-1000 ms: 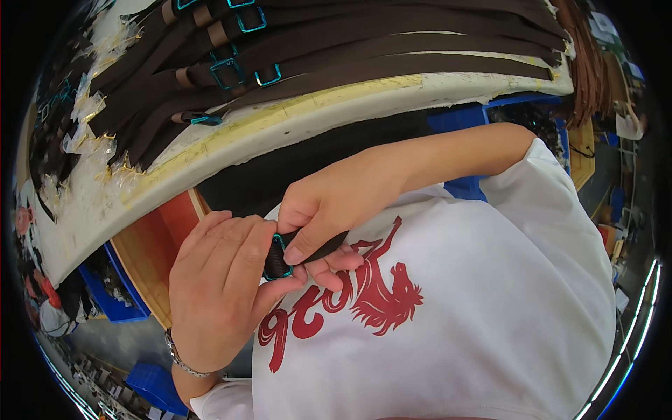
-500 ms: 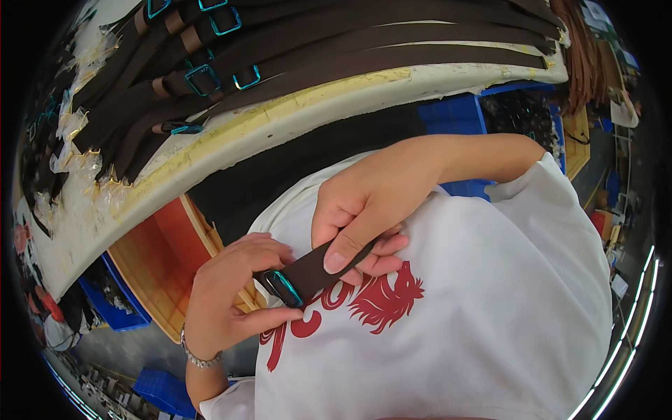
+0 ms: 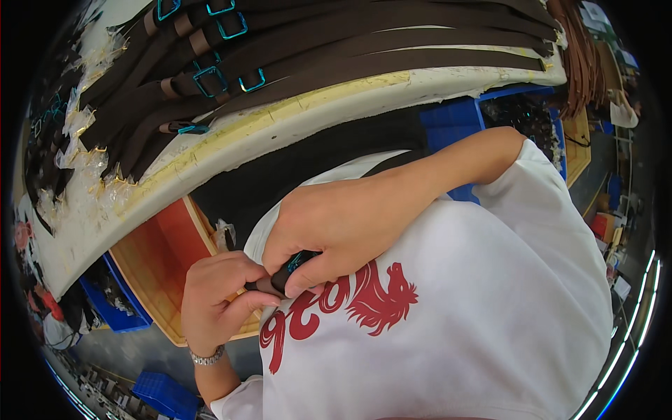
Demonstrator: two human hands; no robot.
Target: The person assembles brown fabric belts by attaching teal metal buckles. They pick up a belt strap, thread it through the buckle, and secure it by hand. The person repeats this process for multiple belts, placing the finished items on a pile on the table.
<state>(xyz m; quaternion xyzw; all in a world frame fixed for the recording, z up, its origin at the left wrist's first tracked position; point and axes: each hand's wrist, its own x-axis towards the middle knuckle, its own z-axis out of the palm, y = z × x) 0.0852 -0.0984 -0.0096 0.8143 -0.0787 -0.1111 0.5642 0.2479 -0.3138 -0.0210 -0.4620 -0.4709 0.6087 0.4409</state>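
A dark brown belt (image 3: 281, 277) is bunched between my two hands in front of my shirt. Its shiny blue-green buckle (image 3: 299, 260) shows just under the fingers of my right hand (image 3: 329, 222), which is closed around the belt at that end. With thumb and fingers, my left hand (image 3: 218, 299) pinches the belt's lighter brown part, close to the right fingertips. A metal bracelet (image 3: 208, 358) circles my left wrist. Most of the belt is hidden by the right hand.
Several dark brown belts (image 3: 315, 70) with blue-green buckles lie across the white table (image 3: 231, 164) ahead. Torn clear plastic (image 3: 91, 164) clings at its left. Below stand a wooden crate (image 3: 157, 280) and a blue bin (image 3: 448, 126). Brown straps (image 3: 581, 66) hang at the far right.
My right hand has moved left and down the belt, over the buckle. My left hand has shifted its hold to the lighter brown part. The buckle has turned and is now partly covered.
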